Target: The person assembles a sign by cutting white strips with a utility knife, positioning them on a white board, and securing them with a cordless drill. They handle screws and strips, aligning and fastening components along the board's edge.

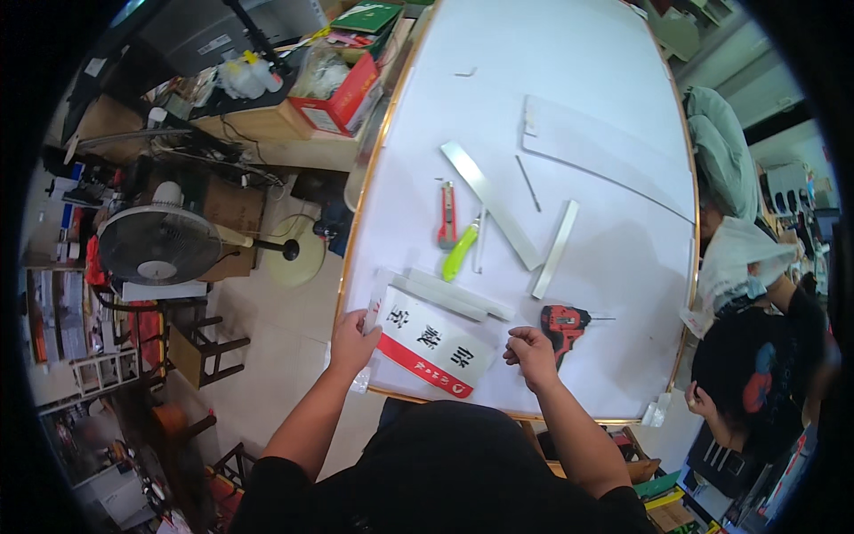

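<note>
On the white tabletop (pixel 623 276), a white sign panel (pixel 425 336) with black characters and a red band lies slightly tilted. My left hand (pixel 354 343) is closed on its left edge. To the panel's right, my right hand (pixel 533 358) hovers with its fingers curled in a pinch; I cannot make out whether anything is between them. A red-and-black cordless drill (pixel 561 326) lies just beyond that hand, bit pointing right. Two pale strips (pixel 438 296) rest along the panel's far edge. Farther off are a green-handled tool (pixel 460 254) and a red utility knife (pixel 447 214).
Two metal bars (pixel 491 206) (pixel 555 250), a thin dark rod (pixel 528 183), a clear sheet (pixel 605 160) and a hex key (pixel 465 73) lie farther up. A fan (pixel 160 245) stands left. Another person (pixel 756 365) handles a plastic bag at the right edge.
</note>
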Demonstrator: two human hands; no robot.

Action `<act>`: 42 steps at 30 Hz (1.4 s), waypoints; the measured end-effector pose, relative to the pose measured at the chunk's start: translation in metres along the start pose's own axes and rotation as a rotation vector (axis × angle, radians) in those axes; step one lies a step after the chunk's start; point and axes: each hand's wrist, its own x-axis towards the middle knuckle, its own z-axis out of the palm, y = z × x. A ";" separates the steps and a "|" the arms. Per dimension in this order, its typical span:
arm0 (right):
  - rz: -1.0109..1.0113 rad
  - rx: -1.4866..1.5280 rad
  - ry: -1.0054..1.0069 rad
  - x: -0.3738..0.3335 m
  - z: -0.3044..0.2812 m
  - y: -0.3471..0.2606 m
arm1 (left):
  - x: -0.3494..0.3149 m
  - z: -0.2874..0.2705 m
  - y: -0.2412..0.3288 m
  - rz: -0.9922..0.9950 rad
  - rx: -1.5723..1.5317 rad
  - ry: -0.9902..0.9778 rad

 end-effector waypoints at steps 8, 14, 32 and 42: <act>0.020 -0.048 -0.043 0.006 0.024 0.000 | 0.044 -0.016 -0.001 0.025 0.151 0.150; 0.064 -0.019 -0.050 0.004 0.027 0.010 | 0.059 -0.004 0.002 -0.008 -0.044 0.094; 0.104 -0.008 0.023 -0.017 -0.003 0.044 | 0.055 0.016 -0.005 -0.060 -0.364 -0.248; 0.087 0.020 0.017 -0.036 -0.019 0.065 | 0.026 0.021 0.000 0.041 -0.150 -0.062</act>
